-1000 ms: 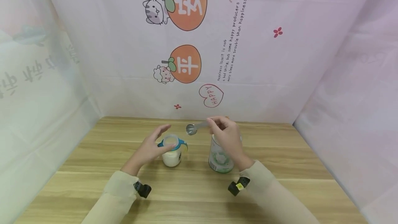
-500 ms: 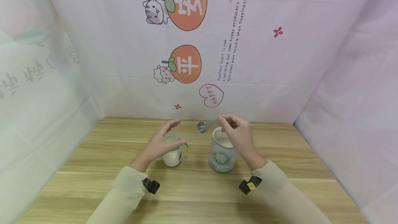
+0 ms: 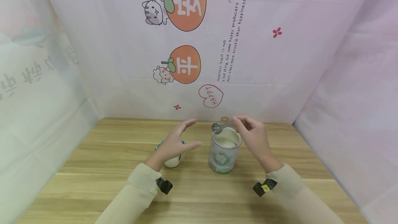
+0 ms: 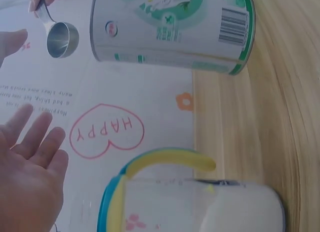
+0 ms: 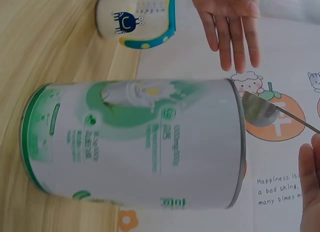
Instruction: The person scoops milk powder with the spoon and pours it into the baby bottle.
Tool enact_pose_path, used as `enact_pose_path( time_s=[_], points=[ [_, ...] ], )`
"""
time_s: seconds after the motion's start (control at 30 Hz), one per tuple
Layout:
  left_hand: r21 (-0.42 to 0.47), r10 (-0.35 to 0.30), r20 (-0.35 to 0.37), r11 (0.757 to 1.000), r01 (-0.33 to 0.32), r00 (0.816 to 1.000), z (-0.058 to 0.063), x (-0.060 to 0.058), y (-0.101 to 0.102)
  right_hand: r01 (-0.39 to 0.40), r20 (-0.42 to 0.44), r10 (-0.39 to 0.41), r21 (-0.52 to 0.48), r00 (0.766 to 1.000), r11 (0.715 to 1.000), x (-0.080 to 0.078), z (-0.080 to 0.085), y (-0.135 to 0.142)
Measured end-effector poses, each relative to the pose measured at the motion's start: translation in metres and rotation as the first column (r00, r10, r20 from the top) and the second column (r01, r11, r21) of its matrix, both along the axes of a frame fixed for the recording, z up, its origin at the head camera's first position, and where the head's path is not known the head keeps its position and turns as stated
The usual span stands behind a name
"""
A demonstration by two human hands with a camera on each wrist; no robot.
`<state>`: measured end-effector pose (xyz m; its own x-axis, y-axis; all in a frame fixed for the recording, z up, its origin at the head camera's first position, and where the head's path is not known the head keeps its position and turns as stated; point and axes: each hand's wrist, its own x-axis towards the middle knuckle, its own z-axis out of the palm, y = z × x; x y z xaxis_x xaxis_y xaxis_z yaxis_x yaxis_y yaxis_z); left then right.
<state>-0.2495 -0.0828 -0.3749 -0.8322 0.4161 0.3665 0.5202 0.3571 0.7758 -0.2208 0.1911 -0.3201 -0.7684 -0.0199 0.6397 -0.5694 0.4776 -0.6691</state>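
Note:
My right hand (image 3: 254,137) pinches the handle of a metal measuring spoon (image 3: 217,128), whose bowl is just above the left rim of an open milk powder can (image 3: 222,159). Pale powder shows inside the can. The spoon's round bowl (image 4: 63,40) looks empty in the left wrist view. To the left, my left hand (image 3: 174,145) hovers with fingers and thumb spread, holding nothing, and covers most of a baby bottle (image 3: 172,162) in the head view. The right wrist view shows that bottle (image 5: 131,16) upright, lidless, with a blue collar, side handles and whitish contents.
Both containers stand on a wood-grain table (image 3: 199,196). A white printed cloth (image 3: 255,89) hangs behind it, with more cloth along the left and right sides. Small cameras are strapped at both wrists.
Both hands have moved to the right. The spoon has gone from between the bottle and the can to over the can's mouth, and the left hand has shifted past the bottle's top.

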Motion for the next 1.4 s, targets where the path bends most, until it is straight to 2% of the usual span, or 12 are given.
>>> enact_pose_path(
  time_s=[0.13,0.23,0.43,0.63,0.83,0.93,1.1,1.27,1.4],
  points=[
    [0.014,-0.027,0.019,1.000,0.027,0.999,0.000,0.000,0.012,0.019,-0.021,-0.019,0.015,1.000,1.000,-0.014,-0.017,0.017],
    [-0.007,-0.026,0.024,1.000,0.026,0.999,-0.003,-0.001,0.022,0.031,-0.030,-0.030,0.040,0.999,0.999,-0.018,-0.024,0.026],
    [-0.021,-0.016,0.067,1.000,0.018,0.998,-0.010,-0.001,0.037,0.043,-0.081,-0.036,0.091,0.996,0.995,-0.021,-0.028,0.035],
    [-0.059,-0.016,0.057,0.998,0.019,0.998,-0.017,-0.005,0.049,0.034,-0.082,-0.023,0.132,0.996,0.991,-0.023,-0.031,0.040],
    [-0.066,0.012,0.138,0.998,-0.003,0.990,-0.029,-0.007,0.061,0.026,-0.088,-0.005,0.242,0.996,0.970,-0.028,-0.035,0.044],
    [-0.041,-0.004,0.158,0.999,0.010,0.987,-0.034,-0.009,0.067,0.009,-0.084,0.014,0.268,0.996,0.963,-0.030,-0.038,0.045],
    [0.005,-0.037,0.151,0.999,0.036,0.988,-0.040,-0.012,0.075,-0.001,-0.095,0.032,0.312,0.995,0.950,-0.035,-0.041,0.046],
    [0.030,-0.040,0.160,0.999,0.035,0.986,-0.042,-0.014,0.082,0.001,-0.164,0.065,0.376,0.984,0.927,-0.039,-0.043,0.045],
    [0.090,-0.074,0.177,0.994,0.059,0.981,-0.043,-0.016,0.089,0.005,-0.213,0.099,0.442,0.972,0.897,-0.042,-0.045,0.045]
  ],
)
